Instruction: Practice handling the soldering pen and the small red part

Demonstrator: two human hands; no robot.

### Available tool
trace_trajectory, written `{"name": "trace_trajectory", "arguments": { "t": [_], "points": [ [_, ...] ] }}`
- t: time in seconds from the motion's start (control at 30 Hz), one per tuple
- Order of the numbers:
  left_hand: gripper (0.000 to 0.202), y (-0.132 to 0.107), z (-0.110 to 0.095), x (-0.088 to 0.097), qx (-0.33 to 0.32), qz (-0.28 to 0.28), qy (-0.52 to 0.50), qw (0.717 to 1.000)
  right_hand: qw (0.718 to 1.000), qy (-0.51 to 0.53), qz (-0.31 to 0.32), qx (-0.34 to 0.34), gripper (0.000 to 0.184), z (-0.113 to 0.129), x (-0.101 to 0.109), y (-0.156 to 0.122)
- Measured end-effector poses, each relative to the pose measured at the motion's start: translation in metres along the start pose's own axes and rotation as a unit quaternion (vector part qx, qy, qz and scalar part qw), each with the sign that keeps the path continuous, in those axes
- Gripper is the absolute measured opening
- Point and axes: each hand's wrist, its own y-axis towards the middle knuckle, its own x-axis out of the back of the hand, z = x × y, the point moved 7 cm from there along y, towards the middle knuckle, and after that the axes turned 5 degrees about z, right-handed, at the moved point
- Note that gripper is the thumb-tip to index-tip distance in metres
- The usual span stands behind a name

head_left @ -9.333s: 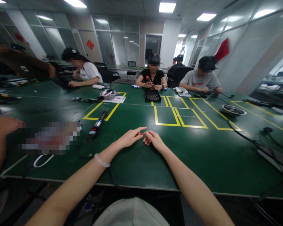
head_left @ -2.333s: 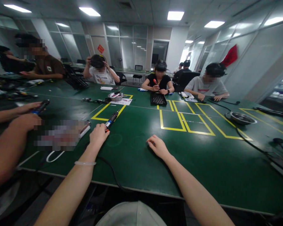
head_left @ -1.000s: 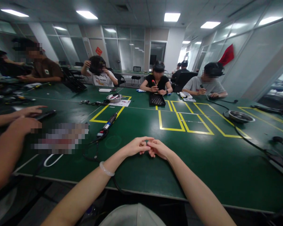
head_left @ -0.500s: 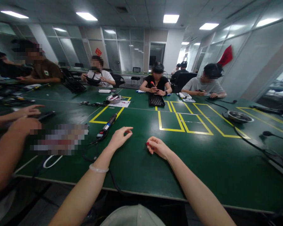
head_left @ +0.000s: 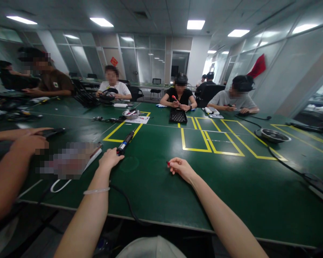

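Note:
My left hand [head_left: 110,158] is at the near end of a black electric screwdriver [head_left: 127,140] with a blue and white band, which lies slanted on the green table [head_left: 156,193]. The thumb is on the right side of the tool, the fingers curl round its end, and the fingertips are partly hidden. A black cable [head_left: 127,200] runs from near this hand to the table's front edge. My right hand [head_left: 181,169] rests lower on the table to the right, fingertips pinched on a small red piece [head_left: 168,163] too small to name.
Yellow tape outlines [head_left: 196,148] mark the table ahead. A metal bowl [head_left: 276,135] stands at right, another bowl [head_left: 131,114] on a paper sheet farther off. At left a co-worker's hands [head_left: 29,143] are beside a blurred-out flat item [head_left: 67,161]. Several people sit opposite, one behind a black tray [head_left: 178,116].
My left hand has moved left from above the bare table to the near end of the electric screwdriver, its fingers closing round it. My right hand has stayed put with the red piece.

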Motion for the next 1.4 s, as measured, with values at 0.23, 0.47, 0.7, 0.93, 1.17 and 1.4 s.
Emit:
{"name": "trace_trajectory", "arguments": {
  "t": [0.23, 0.47, 0.7, 0.93, 1.17, 1.4],
  "points": [
    [0.060, -0.014, -0.019, 0.005, -0.015, 0.002, 0.007, 1.000, 1.000, 0.008, -0.008, 0.007, 0.036, -0.002, 0.003, 0.001],
    [0.060, -0.037, -0.057, 0.008, -0.060, -0.026, 0.047, 0.997, 0.999, -0.006, -0.025, 0.029, 0.039, 0.002, 0.003, 0.001],
    [0.056, -0.069, -0.118, -0.006, -0.152, -0.029, 0.053, 0.986, 0.987, -0.143, -0.033, 0.071, 0.037, 0.008, -0.003, 0.003],
    [0.047, -0.113, -0.175, -0.016, -0.261, -0.036, 0.049, 0.963, 0.922, -0.347, -0.046, 0.165, 0.019, 0.022, -0.015, -0.002],
    [0.041, -0.134, -0.196, -0.023, -0.303, -0.026, 0.025, 0.952, 0.823, -0.538, -0.028, 0.181, 0.004, 0.022, -0.029, -0.008],
    [0.041, -0.135, -0.197, -0.022, -0.310, -0.025, 0.026, 0.950, 0.798, -0.572, -0.025, 0.189, 0.005, 0.023, -0.034, -0.011]
  ]
}}
